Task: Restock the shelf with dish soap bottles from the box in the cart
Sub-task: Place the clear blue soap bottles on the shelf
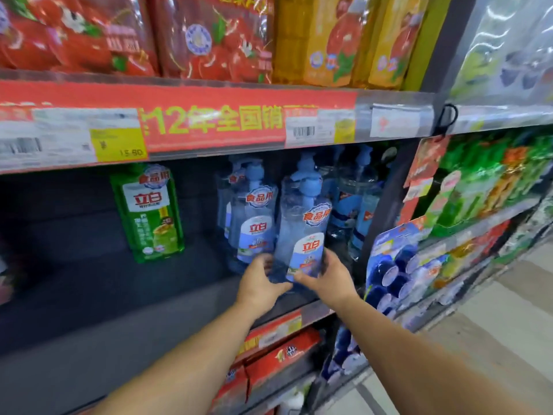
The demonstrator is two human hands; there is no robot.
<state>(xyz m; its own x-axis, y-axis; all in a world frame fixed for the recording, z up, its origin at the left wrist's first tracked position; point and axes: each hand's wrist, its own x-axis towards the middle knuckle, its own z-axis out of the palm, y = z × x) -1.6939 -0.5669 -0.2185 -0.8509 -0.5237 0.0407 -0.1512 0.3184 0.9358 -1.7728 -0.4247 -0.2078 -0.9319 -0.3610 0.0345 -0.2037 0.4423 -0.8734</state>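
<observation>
Gripping the base of a clear blue pump dish soap bottle (pixel 302 232), the left hand (pixel 261 284) and right hand (pixel 327 278) curl round it from either side on the dark shelf (pixel 89 295). It stands upright just beside another blue pump bottle (pixel 254 223); a green dish soap bottle (pixel 148 214) stands well apart to the left.

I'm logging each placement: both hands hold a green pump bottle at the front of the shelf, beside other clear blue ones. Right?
Not quite. In the head view the bottle held by the left hand and right hand is clear blue, not green. The green bottle stands alone further left on the shelf.
</observation>
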